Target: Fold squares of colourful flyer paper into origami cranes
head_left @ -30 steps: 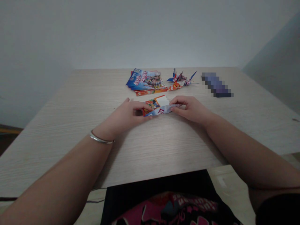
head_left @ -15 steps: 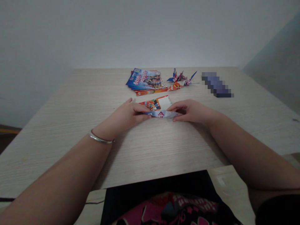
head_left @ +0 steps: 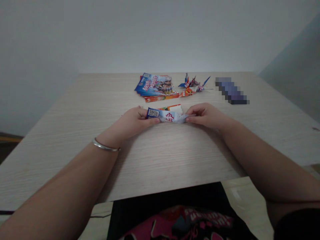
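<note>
Between my two hands is a printed paper sheet (head_left: pixel 175 117), its near edge bent up so that a blue-and-white side with a QR code and red lettering faces me. A strip of its orange, green and white side shows behind the fold. My left hand (head_left: pixel 140 120) pinches the left end, thumb in front and fingers behind. At the right end, the thumb and fingers of my right hand (head_left: pixel 201 115) are closed on the paper. The fingertips behind the sheet are partly hidden.
Beyond my hands lies a stack of printed leaflets (head_left: pixel 153 86), with an orange strip (head_left: pixel 162 98) at its front edge. To its right are several folded paper cranes (head_left: pixel 191 87), then a blurred-out dark flat object (head_left: pixel 231 90). The pale wooden table (head_left: pixel 172 150) meets a wall behind.
The near edge of the paper has been raised, showing more of the blue-and-white side and the QR code. My left hand shifted slightly left; my right hand moved slightly right and away.
</note>
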{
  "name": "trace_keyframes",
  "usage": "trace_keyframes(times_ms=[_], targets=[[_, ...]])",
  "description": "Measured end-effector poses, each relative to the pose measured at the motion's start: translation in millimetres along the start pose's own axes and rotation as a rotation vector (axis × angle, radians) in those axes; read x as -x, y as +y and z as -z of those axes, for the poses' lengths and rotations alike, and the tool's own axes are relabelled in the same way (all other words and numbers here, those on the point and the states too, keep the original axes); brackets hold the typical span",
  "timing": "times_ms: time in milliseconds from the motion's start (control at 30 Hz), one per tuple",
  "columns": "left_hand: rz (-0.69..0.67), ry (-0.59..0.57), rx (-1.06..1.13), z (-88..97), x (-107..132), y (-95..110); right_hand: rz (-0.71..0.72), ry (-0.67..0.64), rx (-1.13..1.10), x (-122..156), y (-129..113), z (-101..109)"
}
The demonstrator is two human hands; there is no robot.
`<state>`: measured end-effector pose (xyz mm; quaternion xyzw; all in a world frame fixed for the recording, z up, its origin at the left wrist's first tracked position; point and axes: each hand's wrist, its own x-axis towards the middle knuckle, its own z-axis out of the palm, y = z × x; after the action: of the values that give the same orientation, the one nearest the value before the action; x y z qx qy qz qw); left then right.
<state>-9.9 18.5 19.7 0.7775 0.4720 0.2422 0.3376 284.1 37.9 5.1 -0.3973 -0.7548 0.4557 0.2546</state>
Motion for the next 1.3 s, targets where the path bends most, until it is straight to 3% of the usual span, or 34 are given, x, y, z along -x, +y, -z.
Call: trace_keyframes(times_ms=[167, 333, 600, 800, 1067, 1300], targets=[[-0.001, -0.016, 0.184, -2.4, 0.2, 7.0, 0.036, 0.172, 0.033, 0.0, -5.7, -4.4], [-0.008, 0.125, 0.245, -7.2, 0.8, 10.6, 0.131, 0.256, 0.055, 0.9, -18.1, -12.5], [0.061, 0.15, 0.307, -9.7, -0.5, 4.2, 0.082, 0.15, -0.164, -0.5, -18.4, -19.2], [0.003, 0.177, 0.407, -16.0, 0.3, 6.1, 0.076, 0.171, -0.126, 0.9, -26.1, -27.8], [-0.057, 0.155, 0.484, -20.0, -1.2, 6.8, -0.016, 0.201, -0.237, -3.0, -24.1, -37.4], [-0.118, 0.297, 0.487, -21.5, 0.8, 10.9, 0.077, 0.233, -0.392, -12.7, -13.9, -39.6]])
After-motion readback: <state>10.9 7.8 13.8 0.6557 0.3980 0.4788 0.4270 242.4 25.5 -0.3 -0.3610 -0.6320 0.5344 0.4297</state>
